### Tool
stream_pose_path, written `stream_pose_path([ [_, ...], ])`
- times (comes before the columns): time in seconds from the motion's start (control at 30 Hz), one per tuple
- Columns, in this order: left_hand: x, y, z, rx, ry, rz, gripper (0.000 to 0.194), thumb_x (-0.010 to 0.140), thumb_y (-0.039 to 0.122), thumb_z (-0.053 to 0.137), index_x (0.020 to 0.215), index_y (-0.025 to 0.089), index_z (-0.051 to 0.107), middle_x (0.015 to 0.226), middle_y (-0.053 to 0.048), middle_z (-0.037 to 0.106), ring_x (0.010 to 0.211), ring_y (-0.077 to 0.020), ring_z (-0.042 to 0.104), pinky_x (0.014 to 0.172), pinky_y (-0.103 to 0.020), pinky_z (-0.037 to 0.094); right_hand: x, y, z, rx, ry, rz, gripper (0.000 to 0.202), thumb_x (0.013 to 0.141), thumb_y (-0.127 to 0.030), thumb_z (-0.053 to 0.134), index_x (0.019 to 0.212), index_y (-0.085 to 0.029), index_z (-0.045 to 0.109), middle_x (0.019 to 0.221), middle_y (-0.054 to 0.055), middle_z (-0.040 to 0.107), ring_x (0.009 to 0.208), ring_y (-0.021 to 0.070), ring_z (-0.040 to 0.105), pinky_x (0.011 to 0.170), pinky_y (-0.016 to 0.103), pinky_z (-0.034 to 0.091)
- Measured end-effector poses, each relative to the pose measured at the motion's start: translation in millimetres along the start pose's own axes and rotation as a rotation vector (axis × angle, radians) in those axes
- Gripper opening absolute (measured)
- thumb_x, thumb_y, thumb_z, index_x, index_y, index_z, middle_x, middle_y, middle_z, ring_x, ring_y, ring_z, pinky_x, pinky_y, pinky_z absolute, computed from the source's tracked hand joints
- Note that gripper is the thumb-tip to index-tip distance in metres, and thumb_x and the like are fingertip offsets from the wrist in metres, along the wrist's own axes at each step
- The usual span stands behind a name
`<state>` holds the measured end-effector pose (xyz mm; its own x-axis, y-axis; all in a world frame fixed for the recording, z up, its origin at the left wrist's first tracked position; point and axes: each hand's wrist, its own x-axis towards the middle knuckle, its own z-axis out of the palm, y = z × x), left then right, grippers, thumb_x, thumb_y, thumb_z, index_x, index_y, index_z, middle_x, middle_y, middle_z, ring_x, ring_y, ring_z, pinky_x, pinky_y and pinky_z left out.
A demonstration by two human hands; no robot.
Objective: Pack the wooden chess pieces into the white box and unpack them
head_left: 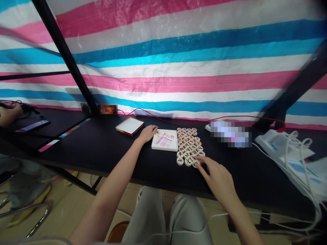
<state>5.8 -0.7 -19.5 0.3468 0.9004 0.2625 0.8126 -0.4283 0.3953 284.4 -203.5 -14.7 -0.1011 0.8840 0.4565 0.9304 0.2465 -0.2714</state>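
Observation:
A shallow white box (166,148) lies on the black table, with a pink-marked paper inside and one xiangqi piece (157,132) in its upper left corner. My left hand (148,134) grips the box at its left edge near that corner. To the box's right, round xiangqi pieces (187,149) stand in close rows, red characters on the far ones and dark characters on the near ones. At the near right corner of these rows, the thumb and index finger of my right hand (217,173) pinch a xiangqi piece (195,164), partly covered by the fingertips.
The box's lid (130,126) sits at the back left. A red cable (163,119) runs along the striped sheet. At right are a blurred-out device (230,133), a power strip (283,149) and white cords. Another person's hand (11,114) shows at far left.

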Motion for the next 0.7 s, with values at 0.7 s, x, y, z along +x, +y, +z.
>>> stream_pose_path([
  [0.7,0,2,-1.0,-0.009,-0.006,-0.012,0.038,0.09,0.032,0.032,0.111,0.017,0.059,0.113,-0.008,0.061,0.104,-0.0193,0.056,0.094,-0.031,0.04,27,-24,-8,-0.175,0.159,-0.11,0.019,0.087,-0.032,0.047,0.095,-0.02,0.06,0.089,0.006,0.058,0.079,0.0186,0.051,0.065,0.029,0.036],
])
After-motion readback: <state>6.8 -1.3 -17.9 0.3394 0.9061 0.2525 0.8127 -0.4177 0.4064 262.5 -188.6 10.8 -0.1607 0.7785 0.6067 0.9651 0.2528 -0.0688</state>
